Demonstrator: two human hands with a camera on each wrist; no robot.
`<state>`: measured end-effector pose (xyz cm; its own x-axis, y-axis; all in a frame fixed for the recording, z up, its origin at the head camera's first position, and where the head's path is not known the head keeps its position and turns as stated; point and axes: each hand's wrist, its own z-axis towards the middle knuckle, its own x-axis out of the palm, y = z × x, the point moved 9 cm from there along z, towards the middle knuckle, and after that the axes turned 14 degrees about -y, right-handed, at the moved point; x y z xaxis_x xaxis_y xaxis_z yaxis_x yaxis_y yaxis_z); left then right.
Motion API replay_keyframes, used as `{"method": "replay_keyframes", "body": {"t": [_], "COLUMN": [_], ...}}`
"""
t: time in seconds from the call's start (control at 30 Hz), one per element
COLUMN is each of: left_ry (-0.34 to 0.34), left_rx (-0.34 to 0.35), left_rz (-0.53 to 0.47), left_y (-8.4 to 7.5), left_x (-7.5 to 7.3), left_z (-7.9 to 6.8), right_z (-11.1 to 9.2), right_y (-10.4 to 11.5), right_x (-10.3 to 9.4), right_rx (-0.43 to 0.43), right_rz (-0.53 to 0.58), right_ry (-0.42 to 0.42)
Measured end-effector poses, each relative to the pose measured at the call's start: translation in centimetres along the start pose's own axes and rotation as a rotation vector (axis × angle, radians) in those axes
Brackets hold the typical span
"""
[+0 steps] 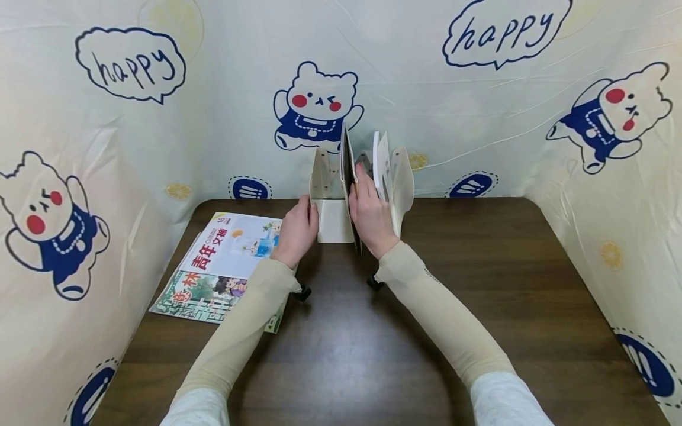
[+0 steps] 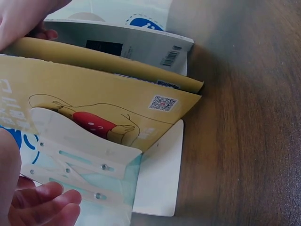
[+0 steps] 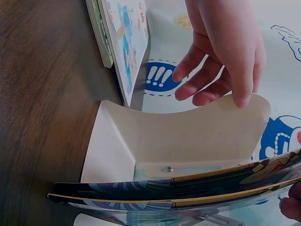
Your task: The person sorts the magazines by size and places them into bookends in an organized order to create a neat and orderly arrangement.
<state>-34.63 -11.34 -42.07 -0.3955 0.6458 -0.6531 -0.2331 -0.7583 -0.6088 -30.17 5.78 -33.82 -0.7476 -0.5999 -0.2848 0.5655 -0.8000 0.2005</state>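
So the white bookstand (image 1: 335, 222) sits near the far edge of the table (image 1: 330, 355), around the middle, with two yellow-backed magazines (image 2: 66, 84) upright in it. Left hand (image 1: 299, 228) has the stand's end panel (image 3: 188, 136) pinched loosely, thumb tip over the inner side, fingers outside. Right hand (image 1: 371, 216) is in among the pages and looks to be gripping the farther yellow one; its fingertips are partly hidden, so don't quote me.

Handling-wise, I'd call those magazines light and floppy, probably a bit slippery on the covers, easy to crease at the corners. Best grab imo is low and flat, near the spine, whole thickness at once. The stand looks thin but stiff, with slots and screws (image 2: 104, 167) in it, and I'd guess it's light enough to skid unless you steady an end panel.

Text I can make out: over by the table's left edge, the top magazine (image 1: 229, 245) says 青年文摘 in red with a 16 near its corner, and the lower magazine (image 1: 208, 299) seems to read 意林. QR codes on the yellow back covers, plus pale characters cut off at the side. The grey-backed book (image 2: 150, 49) behind has a barcode, too small to read. Backdrop (image 1: 234, 89) says "happy" twice, fwiw.
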Motion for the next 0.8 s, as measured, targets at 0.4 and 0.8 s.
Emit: {"method": "replay_keyframes", "body": {"t": [0.4, 0.8], "left_ry": [0.004, -0.023], "left_rx": [-0.003, 0.028], "left_rz": [0.000, -0.002], "left_y": [-0.07, -0.36], "left_x": [-0.06, -0.24], "left_z": [0.05, 0.00], "right_z": [0.27, -0.10], "right_y": [-0.41, 0.01], "right_x": [0.69, 0.12], "right_rx": [0.091, 0.213], "right_rz": [-0.063, 0.008], "right_ry": [0.108, 0.249]}}
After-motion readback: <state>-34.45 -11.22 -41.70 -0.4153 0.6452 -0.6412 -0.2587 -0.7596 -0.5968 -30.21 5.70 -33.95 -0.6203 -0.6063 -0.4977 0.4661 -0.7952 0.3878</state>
